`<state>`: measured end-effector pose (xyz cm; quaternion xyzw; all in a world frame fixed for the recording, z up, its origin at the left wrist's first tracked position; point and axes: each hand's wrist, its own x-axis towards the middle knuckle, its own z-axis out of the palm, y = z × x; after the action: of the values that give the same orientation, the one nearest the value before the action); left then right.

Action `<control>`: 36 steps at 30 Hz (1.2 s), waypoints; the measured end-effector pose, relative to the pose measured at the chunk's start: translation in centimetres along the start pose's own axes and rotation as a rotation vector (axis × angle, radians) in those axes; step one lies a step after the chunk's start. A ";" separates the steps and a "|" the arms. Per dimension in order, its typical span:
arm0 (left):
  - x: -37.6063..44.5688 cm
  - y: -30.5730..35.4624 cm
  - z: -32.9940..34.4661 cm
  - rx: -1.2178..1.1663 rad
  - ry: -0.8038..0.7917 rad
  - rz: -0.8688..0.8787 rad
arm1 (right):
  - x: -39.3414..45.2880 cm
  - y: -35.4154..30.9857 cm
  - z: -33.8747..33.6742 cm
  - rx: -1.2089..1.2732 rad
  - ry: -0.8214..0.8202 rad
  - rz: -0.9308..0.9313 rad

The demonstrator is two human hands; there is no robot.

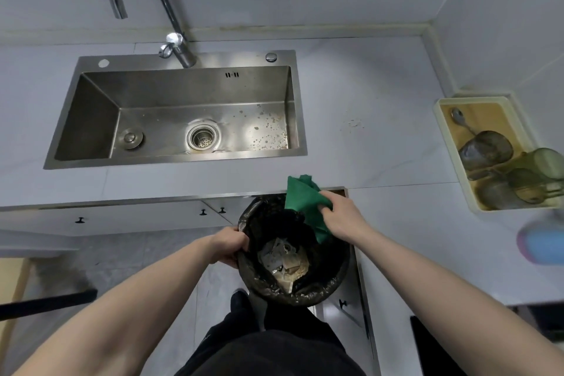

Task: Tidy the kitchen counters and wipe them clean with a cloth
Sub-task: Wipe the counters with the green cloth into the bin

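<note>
1. The left hand grips the left rim of the bin, fingers curled over the black liner, and holds the bin up just below the front edge of the desk.
2. The right hand holds the green cloth, fingers bunched and pinching its folds, right at the desk edge and over the far right rim of the bin.
3. The cloth's long axis runs from the desk edge down into the bin mouth. Its upper corner lies on the desk and its lower end hangs inside the rim.
4. The bin already holds paper scraps and crumbs.
5. A patch of crumbs lies on the desk to the right of the sink, farther back and slightly right of the cloth. The right hand is much the nearer, so it would likely carry the cloth forward to that spot.
6. A tray of utensils sits at the far right.
</note>
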<state>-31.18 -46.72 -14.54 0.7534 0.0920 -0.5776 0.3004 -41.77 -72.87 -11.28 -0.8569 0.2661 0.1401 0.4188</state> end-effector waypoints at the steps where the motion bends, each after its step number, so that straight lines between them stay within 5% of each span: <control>1: -0.1 -0.2 -0.2 0.002 0.000 0.001 | -0.4 -0.2 0.1 0.010 0.030 -0.009; 14: -1.4 -1.0 -2.6 0.072 0.037 -0.034 | 4.6 -0.8 -10.4 0.108 0.529 0.002; 32: 0.9 -0.5 -0.3 -0.070 0.095 -0.109 | 27.2 3.9 -21.1 -0.035 0.710 0.242; 36: 1.0 -0.5 -0.3 -0.097 0.083 -0.107 | 30.0 4.4 -21.4 -0.050 0.607 0.295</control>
<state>-30.87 -46.40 -15.60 0.7555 0.1722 -0.5558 0.3011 -19.31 -102.17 -14.94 -0.8218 0.4962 -0.0560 0.2745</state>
